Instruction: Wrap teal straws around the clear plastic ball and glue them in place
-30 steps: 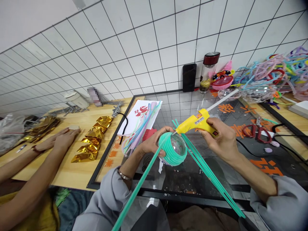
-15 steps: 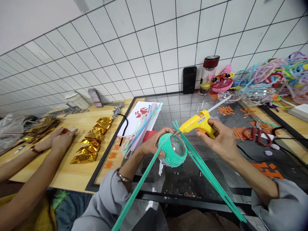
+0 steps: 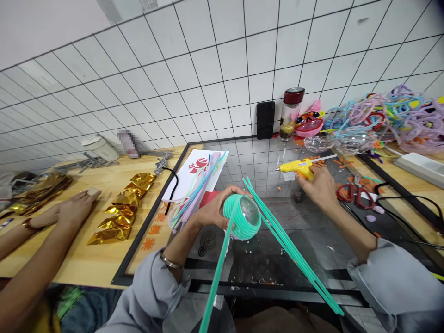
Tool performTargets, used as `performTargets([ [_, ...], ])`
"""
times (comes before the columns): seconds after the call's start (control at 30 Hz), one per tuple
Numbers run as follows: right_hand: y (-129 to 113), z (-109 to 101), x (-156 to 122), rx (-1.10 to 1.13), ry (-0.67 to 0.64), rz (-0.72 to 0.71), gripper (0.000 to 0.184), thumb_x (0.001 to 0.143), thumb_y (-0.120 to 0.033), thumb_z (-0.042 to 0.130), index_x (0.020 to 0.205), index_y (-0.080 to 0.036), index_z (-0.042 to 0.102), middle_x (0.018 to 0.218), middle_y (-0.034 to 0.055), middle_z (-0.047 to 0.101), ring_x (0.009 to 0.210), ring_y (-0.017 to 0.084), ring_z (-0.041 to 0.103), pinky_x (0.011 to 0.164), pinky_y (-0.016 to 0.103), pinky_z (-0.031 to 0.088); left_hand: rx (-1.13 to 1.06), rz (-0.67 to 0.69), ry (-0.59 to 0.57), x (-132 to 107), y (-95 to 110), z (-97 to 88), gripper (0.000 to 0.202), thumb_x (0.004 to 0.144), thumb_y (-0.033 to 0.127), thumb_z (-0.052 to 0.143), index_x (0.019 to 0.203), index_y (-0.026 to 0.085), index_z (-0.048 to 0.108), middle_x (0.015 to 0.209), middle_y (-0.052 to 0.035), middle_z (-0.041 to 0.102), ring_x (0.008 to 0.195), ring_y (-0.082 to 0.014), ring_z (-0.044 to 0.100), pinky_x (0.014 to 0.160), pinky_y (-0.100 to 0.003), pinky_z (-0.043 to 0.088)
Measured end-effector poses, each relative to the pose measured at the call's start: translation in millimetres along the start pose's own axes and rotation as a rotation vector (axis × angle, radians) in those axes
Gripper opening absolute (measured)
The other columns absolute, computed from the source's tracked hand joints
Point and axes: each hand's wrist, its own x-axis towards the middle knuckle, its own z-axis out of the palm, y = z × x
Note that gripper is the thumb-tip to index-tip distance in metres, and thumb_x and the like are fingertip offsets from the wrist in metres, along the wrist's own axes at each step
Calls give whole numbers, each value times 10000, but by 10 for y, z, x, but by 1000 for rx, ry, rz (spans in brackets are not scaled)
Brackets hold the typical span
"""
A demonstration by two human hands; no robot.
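My left hand (image 3: 211,210) is closed around a clear plastic ball (image 3: 243,217) partly wrapped in teal pipe cleaner, held above the glass table top (image 3: 277,259). A loose teal strand (image 3: 217,277) runs from the ball down toward me. Several straight teal pipe cleaners (image 3: 287,243) lie slanted across the glass on the ball's right. My right hand (image 3: 319,185) reaches out to the back right and grips a yellow glue gun (image 3: 298,167) resting low on the glass, nozzle pointing left.
Another person's hands (image 3: 65,212) rest on the wooden table at left beside gold foil pieces (image 3: 121,208). Pastel pipe cleaners lie on a white sheet (image 3: 197,178). Red scissors (image 3: 354,196), black cables, a jar (image 3: 289,113), a phone and a tangled pile of pipe cleaners (image 3: 391,115) crowd the back right.
My right hand has carried the glue gun away from the ball, to the back right and down onto the glass. The ball stays in my left hand.
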Motion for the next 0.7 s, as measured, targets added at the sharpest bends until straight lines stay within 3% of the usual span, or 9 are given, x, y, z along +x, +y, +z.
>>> performTargets([
  [0.13,58,144,30,-144,-17,14,380,860,-433,564,994,-91,662,961,186,641,916,308,587,752,376,436,33,-8,-1,6,17,-31,778,527,440,926,1163,230,530,1300,-109,590,1272,-353,551,1012,-442,421],
  [0.23,91,198,38,-203,7,-58,412,894,-457,548,1002,-74,655,979,212,631,882,308,586,746,392,433,53,-5,14,9,38,-49,789,523,466,929,1161,225,534,1288,-112,602,1258,-349,563,1019,-444,422],
  [0.33,64,152,25,-206,50,-125,472,928,-509,504,1018,-71,654,992,246,620,906,336,582,736,420,431,65,-4,24,12,58,-53,792,513,482,934,1147,220,538,1277,-120,612,1256,-352,565,1031,-449,421],
  [0.43,-123,1,-73,-151,158,-259,410,949,-391,497,1202,-88,605,1047,211,621,931,318,585,752,420,443,76,-20,25,14,61,-52,791,513,455,938,1152,223,535,1282,-120,612,1252,-349,567,1040,-456,419],
  [0.5,-353,-142,-226,86,275,-540,392,946,-291,506,1285,-101,560,996,155,630,884,268,588,759,396,460,92,-32,39,13,56,-56,790,515,452,935,1155,217,536,1294,-124,604,1261,-352,561,1047,-465,417],
  [0.57,-629,-294,-444,307,298,-792,425,939,-210,531,1358,-145,507,933,90,631,834,222,582,748,364,464,120,-45,56,12,52,-61,794,507,445,935,1153,206,541,1299,-124,600,1263,-355,559,1052,-474,421],
  [0.7,-1079,-491,-876,503,148,-1130,483,916,-143,559,1389,-194,474,881,34,617,777,178,572,677,321,440,180,-51,74,11,60,-62,775,519,425,933,1152,200,546,1306,-115,597,1280,-360,547,1087,-505,398],
])
